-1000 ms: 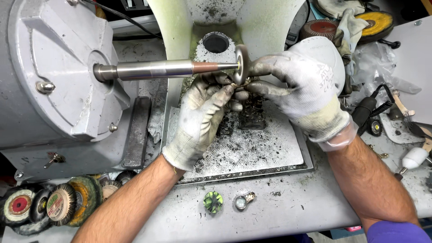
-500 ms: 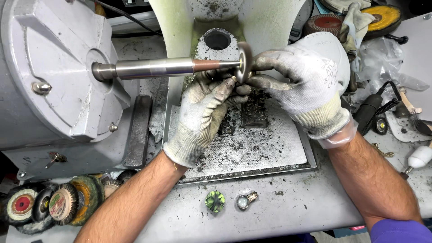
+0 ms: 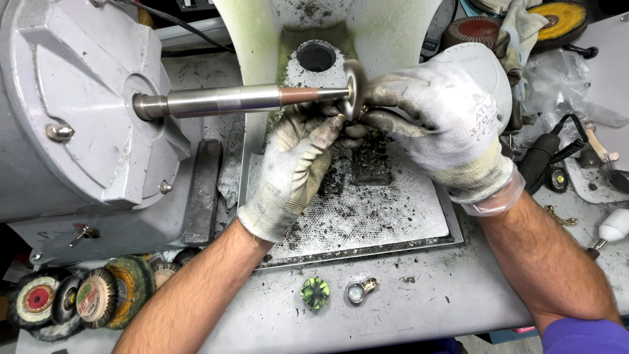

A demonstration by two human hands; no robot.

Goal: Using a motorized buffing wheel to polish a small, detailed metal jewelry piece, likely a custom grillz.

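A grey polishing motor (image 3: 72,111) stands at the left with a long steel spindle (image 3: 229,100) pointing right. A small buffing wheel (image 3: 354,88) sits on the spindle's tip. My left hand (image 3: 295,174), in a dirty grey glove, reaches up from below and its fingertips pinch a small metal piece just under the wheel. My right hand (image 3: 445,118), in a white glove, comes from the right and its fingers close on the same small piece at the wheel's edge. The piece itself is mostly hidden by the fingers.
A dust tray (image 3: 393,223) full of dark debris lies under the hands. Several buffing wheels (image 3: 78,298) lie at the lower left. A green ornament (image 3: 315,292) and a small ring-like piece (image 3: 359,291) rest on the bench front. A handpiece (image 3: 540,157) and cloths lie at the right.
The view has shifted slightly. Both hands stay at the wheel, with only small finger movements on the piece.
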